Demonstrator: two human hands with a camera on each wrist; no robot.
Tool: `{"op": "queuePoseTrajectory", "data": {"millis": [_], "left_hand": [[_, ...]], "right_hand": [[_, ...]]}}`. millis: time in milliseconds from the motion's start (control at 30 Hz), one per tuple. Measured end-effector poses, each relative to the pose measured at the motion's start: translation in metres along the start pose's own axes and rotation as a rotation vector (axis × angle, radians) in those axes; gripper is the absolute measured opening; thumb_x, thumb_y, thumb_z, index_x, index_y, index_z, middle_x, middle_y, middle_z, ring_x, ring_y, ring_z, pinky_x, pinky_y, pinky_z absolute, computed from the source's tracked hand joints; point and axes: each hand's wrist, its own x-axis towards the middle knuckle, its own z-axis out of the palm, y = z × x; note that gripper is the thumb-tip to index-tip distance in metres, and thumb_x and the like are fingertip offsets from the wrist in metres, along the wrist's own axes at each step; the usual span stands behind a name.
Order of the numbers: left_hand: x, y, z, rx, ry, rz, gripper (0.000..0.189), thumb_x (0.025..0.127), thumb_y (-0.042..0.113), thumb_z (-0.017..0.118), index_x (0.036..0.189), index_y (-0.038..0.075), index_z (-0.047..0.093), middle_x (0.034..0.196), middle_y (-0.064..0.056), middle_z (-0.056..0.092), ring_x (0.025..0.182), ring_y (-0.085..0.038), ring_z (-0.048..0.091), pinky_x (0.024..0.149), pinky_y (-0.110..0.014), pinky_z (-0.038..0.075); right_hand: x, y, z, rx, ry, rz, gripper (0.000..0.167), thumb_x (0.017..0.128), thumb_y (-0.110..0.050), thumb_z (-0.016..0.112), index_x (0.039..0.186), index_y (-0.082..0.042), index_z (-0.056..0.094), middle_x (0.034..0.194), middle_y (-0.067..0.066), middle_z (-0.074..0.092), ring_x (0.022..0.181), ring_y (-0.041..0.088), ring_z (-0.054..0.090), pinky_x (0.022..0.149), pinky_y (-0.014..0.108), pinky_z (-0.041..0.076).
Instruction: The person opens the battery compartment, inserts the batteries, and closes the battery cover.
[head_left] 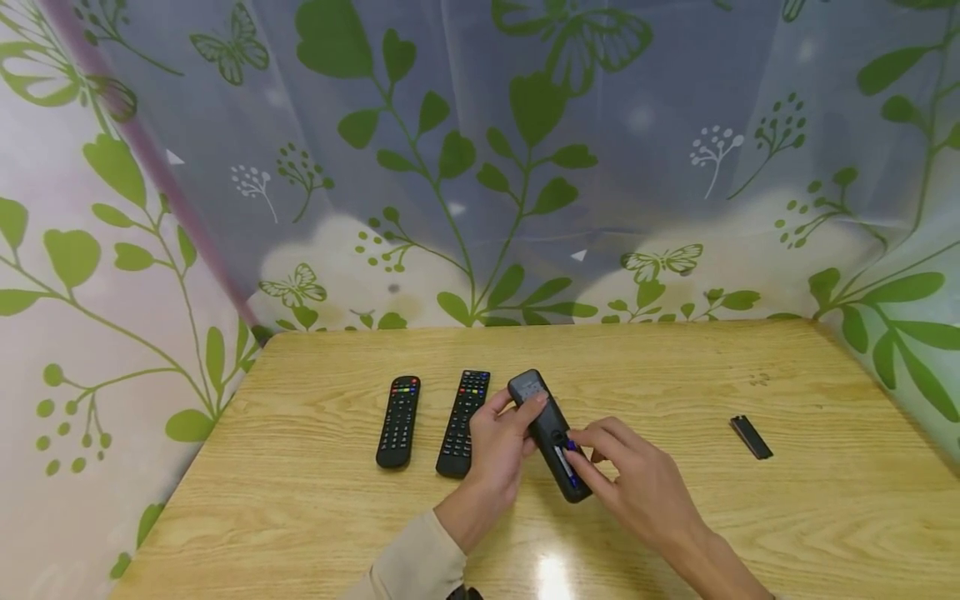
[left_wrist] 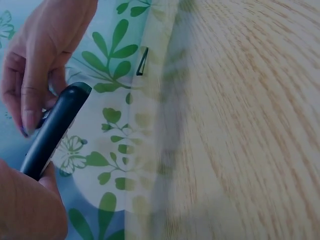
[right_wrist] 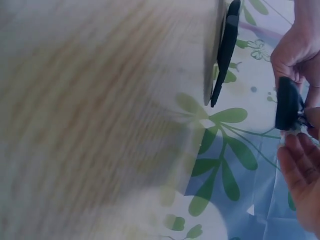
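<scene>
In the head view my left hand (head_left: 495, 450) grips a black remote control (head_left: 550, 421), its back turned up and its thumb lying across the upper part. The battery compartment at the lower end is uncovered, with a white and blue battery (head_left: 564, 465) lying in it. Fingers of my right hand (head_left: 648, 487) pinch a second, blue battery (head_left: 572, 446) at the compartment's right side; the fingertips partly cover it. From the left wrist view the remote (left_wrist: 57, 127) appears edge-on, the right hand (left_wrist: 42, 65) above it. The right wrist view shows its dark end (right_wrist: 287, 105) between both hands.
Two more black remotes lie buttons up to the left, one farther off (head_left: 398, 422) and one (head_left: 462, 425) beside my left wrist. A small dark battery cover (head_left: 751, 437) lies on the wooden table (head_left: 300, 400) at right. A patterned curtain (head_left: 420, 208) hangs behind.
</scene>
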Motion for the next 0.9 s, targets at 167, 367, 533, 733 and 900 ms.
{"op": "queuePoseTrajectory", "data": {"millis": [167,367,533,733,900], "left_hand": [[0.000,0.000,0.001,0.003,0.010,0.008,0.037,0.087,0.008,0.070,0.119,-0.006,0.058,0.099,-0.022,0.067,0.087,-0.027,0.068,0.075,-0.036,0.056],[-0.001,0.001,0.003,-0.006,0.023,0.017,0.039,0.087,0.010,0.070,0.119,-0.006,0.057,0.099,-0.021,0.067,0.087,-0.027,0.068,0.076,-0.035,0.056],[-0.001,0.001,0.005,-0.008,0.020,0.029,0.037,0.086,0.010,0.070,0.118,-0.006,0.058,0.098,-0.021,0.067,0.086,-0.026,0.068,0.075,-0.035,0.057],[-0.003,-0.001,0.003,0.010,0.009,0.039,0.036,0.087,0.010,0.070,0.117,-0.006,0.058,0.097,-0.021,0.067,0.086,-0.027,0.068,0.076,-0.036,0.056],[-0.003,-0.002,0.001,0.004,0.010,0.038,0.035,0.086,0.009,0.070,0.117,-0.006,0.059,0.097,-0.020,0.068,0.084,-0.026,0.068,0.075,-0.035,0.057]], "right_hand": [[-0.001,0.002,0.004,0.097,-0.026,0.076,0.025,0.078,-0.006,0.079,0.101,-0.014,0.071,0.101,-0.005,0.056,0.078,0.008,0.059,0.060,0.022,0.054],[0.002,0.002,0.004,0.544,-0.197,0.544,0.047,0.090,-0.028,0.068,0.131,-0.013,0.054,0.111,0.010,0.056,0.087,0.019,0.063,0.063,0.029,0.057],[0.004,0.010,0.001,0.867,-0.424,0.808,0.055,0.096,-0.034,0.058,0.135,0.002,0.046,0.108,0.018,0.058,0.085,0.029,0.064,0.062,0.040,0.058],[0.003,0.018,0.000,1.033,-0.568,0.859,0.058,0.100,-0.035,0.051,0.137,0.009,0.041,0.108,0.016,0.057,0.089,0.024,0.059,0.065,0.033,0.057],[0.003,0.016,0.000,1.060,-0.580,0.874,0.058,0.099,-0.034,0.052,0.137,0.008,0.040,0.110,0.016,0.055,0.090,0.023,0.057,0.065,0.031,0.057]]}}
